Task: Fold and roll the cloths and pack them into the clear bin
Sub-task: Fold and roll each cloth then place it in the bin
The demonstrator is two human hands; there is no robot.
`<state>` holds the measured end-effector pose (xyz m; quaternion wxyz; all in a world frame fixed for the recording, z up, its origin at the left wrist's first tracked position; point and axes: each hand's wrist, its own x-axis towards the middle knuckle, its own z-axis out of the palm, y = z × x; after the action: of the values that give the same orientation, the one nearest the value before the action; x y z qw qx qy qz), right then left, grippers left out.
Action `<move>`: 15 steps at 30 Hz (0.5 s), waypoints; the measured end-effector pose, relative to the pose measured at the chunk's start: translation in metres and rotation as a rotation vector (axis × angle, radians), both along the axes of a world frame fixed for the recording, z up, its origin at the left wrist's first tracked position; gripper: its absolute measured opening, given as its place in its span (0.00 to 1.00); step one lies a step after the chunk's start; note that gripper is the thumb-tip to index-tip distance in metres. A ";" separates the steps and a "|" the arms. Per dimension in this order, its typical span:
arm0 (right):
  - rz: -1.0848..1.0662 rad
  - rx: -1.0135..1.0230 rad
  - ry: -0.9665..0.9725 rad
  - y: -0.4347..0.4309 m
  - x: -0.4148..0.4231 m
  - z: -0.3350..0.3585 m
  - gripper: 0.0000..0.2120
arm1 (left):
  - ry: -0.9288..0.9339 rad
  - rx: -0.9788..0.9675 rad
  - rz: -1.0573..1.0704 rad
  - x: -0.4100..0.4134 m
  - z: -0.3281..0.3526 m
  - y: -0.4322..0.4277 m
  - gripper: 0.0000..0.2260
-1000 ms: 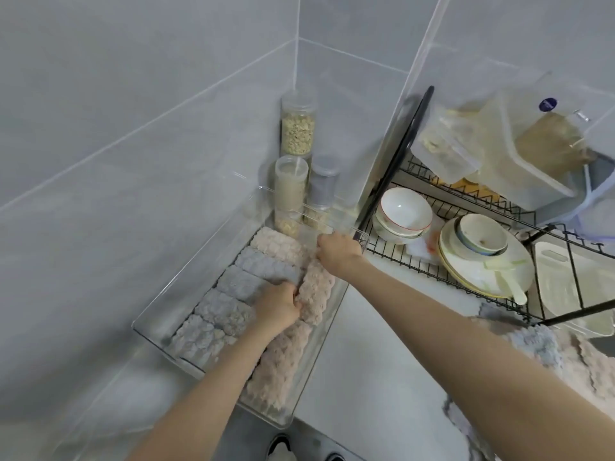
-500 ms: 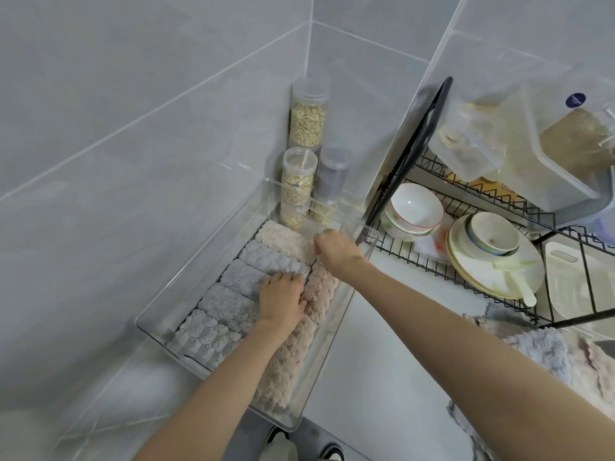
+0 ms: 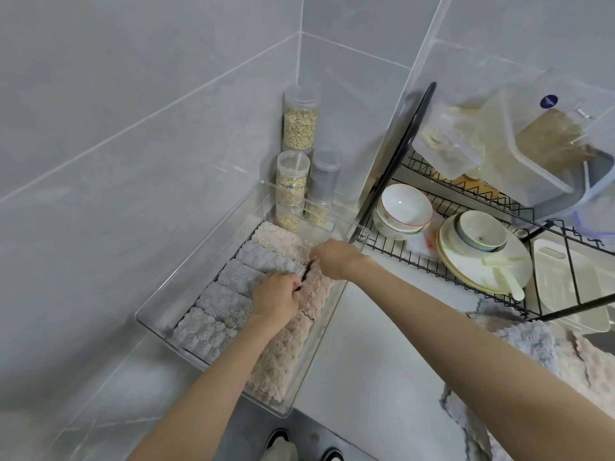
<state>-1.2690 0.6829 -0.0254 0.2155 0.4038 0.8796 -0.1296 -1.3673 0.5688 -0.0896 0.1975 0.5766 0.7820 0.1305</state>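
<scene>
The clear bin [image 3: 156, 302] stands against the grey wall. Its left row holds several grey rolled cloths [image 3: 229, 297] with a pink one [image 3: 279, 239] at the far end; its right row holds pink rolls [image 3: 283, 354]. My left hand [image 3: 274, 297] and my right hand [image 3: 334, 259] are both inside the bin, fingers curled on a pink rolled cloth [image 3: 316, 289] in the right row. The fingertips are hidden in the pile. Loose grey and pink cloths [image 3: 545, 351] lie on the counter at the right.
Three clear jars of grain [image 3: 299, 128] stand in the corner behind the bin. A black wire dish rack [image 3: 442, 274] with bowls [image 3: 404, 209], plates and plastic containers fills the right. White counter [image 3: 372, 361] lies between bin and cloth pile.
My left hand has shifted right from the grey rolls onto the pink roll's near end. My right hand stays at its far end. The camera has moved slightly.
</scene>
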 end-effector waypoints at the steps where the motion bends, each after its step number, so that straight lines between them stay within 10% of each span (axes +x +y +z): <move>1: -0.008 0.018 0.052 0.000 0.003 0.005 0.22 | -0.018 0.013 0.014 -0.001 0.004 0.000 0.11; 15: -0.395 0.295 0.708 -0.027 0.135 0.058 0.11 | -0.266 0.421 -0.002 0.061 0.086 0.009 0.12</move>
<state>-1.1342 0.6555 0.0321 -0.1884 0.5216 0.8142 -0.1718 -1.3061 0.5773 -0.0040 0.1744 0.5836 0.7042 0.3648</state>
